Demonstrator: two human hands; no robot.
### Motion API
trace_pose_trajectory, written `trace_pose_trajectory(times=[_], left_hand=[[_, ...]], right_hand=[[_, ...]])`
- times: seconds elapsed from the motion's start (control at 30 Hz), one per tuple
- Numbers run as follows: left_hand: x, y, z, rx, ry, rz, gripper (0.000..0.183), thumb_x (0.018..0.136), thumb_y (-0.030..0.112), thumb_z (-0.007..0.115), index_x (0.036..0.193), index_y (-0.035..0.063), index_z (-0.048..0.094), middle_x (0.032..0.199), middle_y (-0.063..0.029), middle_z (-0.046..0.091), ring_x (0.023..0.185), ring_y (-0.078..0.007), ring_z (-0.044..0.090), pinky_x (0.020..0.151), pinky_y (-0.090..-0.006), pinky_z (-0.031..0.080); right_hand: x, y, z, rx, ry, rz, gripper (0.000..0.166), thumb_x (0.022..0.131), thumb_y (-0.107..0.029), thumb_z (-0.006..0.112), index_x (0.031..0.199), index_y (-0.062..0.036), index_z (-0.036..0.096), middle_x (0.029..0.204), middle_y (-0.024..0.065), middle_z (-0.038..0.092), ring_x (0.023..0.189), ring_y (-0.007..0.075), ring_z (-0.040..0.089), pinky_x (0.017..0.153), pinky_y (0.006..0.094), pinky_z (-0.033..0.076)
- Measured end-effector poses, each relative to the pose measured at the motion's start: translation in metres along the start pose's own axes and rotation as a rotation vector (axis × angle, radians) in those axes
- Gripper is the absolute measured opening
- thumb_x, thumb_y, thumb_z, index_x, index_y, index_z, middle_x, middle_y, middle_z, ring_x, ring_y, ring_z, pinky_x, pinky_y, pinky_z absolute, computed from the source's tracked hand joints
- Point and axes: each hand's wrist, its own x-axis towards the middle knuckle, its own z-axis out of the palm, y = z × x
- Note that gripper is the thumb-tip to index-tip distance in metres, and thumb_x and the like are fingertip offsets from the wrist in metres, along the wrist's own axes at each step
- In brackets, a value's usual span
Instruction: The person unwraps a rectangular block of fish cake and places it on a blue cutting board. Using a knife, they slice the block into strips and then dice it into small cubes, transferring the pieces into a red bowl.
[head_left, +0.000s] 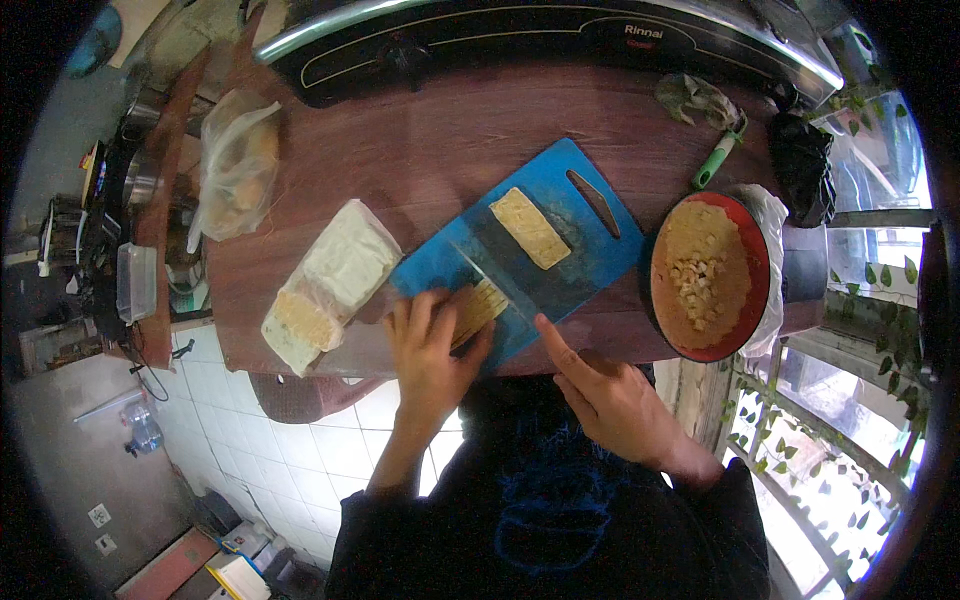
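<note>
On a blue cutting board (592, 277), my left hand (431, 349) holds down a pale yellow block of food (487, 304) that looks like tempeh and shows parallel cuts. My right hand (611, 397) grips a knife, its forefinger laid along the blade (491, 281); the handle is hidden in the hand. The blade lies close beside the right end of the cut block. A second, similar slab (531, 228) rests farther up the board, touching neither hand. Right of the board, a red bowl or pan (756, 255) contains small pale cubes on a tan layer.
Left of the board lies a white wrapped block (349, 251), with a plastic-wrapped piece (307, 322) at its near end. A clear plastic bag (238, 169) sits farther left. A Rinnai stove (510, 34) borders the far side. A green-handled utensil (712, 159) and black bag (802, 172) are at right.
</note>
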Motion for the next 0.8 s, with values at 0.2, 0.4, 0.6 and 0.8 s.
trace_pose_trajectory(times=[0.2,0.4,0.6,0.8], left_hand=[[0.004,0.006,0.001,0.036,0.007,-0.051,0.038,0.076,0.029,0.082,0.098,0.0031,0.065,0.11,-0.0106,0.056,0.101,-0.0343,0.051,0.086,-0.05,0.037],[0.003,0.003,0.008,0.052,-0.004,-0.046,0.039,0.075,0.031,0.082,0.097,0.0041,0.066,0.112,-0.01,0.056,0.105,-0.0342,0.051,0.088,-0.0522,0.035],[-0.001,-0.001,0.009,0.035,0.01,-0.024,0.041,0.074,0.032,0.084,0.101,0.0063,0.067,0.115,-0.009,0.058,0.107,-0.0345,0.051,0.09,-0.0524,0.036],[0.009,0.007,-0.008,0.007,0.021,-0.095,0.043,0.077,0.029,0.081,0.111,0.0071,0.069,0.115,-0.0078,0.061,0.11,-0.033,0.052,0.095,-0.0526,0.035]], right_hand=[[-0.002,-0.011,-0.003,-0.075,-0.095,0.029,0.076,0.091,0.001,0.06,0.159,-0.0102,0.028,0.08,0.0193,0.06,0.069,0.0373,0.065,0.062,0.0477,0.051],[-0.005,-0.012,0.005,-0.124,-0.109,0.067,0.08,0.091,0.002,0.057,0.161,-0.0131,0.022,0.086,0.0212,0.061,0.066,0.038,0.065,0.06,0.0477,0.054],[-0.007,-0.008,0.023,-0.241,-0.168,0.133,0.086,0.086,0.001,0.058,0.161,-0.0195,0.022,0.093,0.0246,0.064,0.064,0.0397,0.068,0.057,0.0475,0.059],[-0.002,-0.003,0.01,-0.162,-0.073,0.066,0.081,0.088,0.002,0.059,0.16,-0.017,0.027,0.095,0.0255,0.063,0.067,0.0407,0.067,0.059,0.0489,0.056]])
